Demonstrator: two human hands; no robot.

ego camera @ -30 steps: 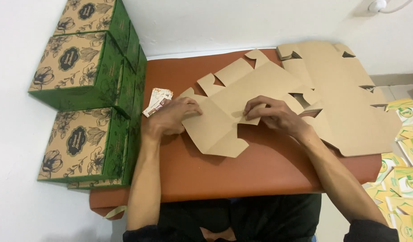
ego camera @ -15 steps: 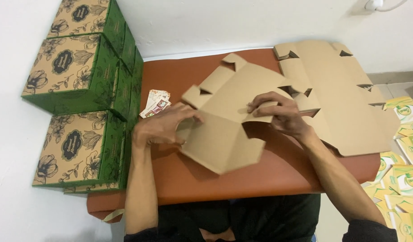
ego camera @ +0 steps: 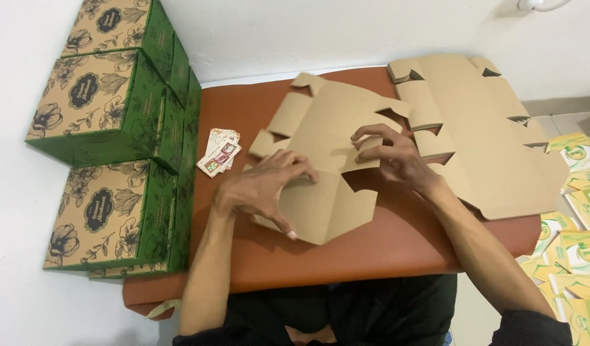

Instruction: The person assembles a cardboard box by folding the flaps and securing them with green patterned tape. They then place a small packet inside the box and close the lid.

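- Head view: flat brown cardboard box blank (ego camera: 327, 160) lies mid-bench on the brown bench (ego camera: 397, 250), long axis running from near-left to far-right
- left hand (ego camera: 259, 189) lies on the blank's near-left part, fingers spread and curled over a panel edge, grip pressing down rather than pinching
- right hand (ego camera: 397, 160) sits at the blank's right side, grip pinched together on a small side flap
- both hands touch the blank, one at each side of it
- stack of more flat blanks (ego camera: 487, 141) far right, just beside the blank
- green printed boxes (ego camera: 115, 115) stacked left; small cards (ego camera: 219, 154) between them and the blank
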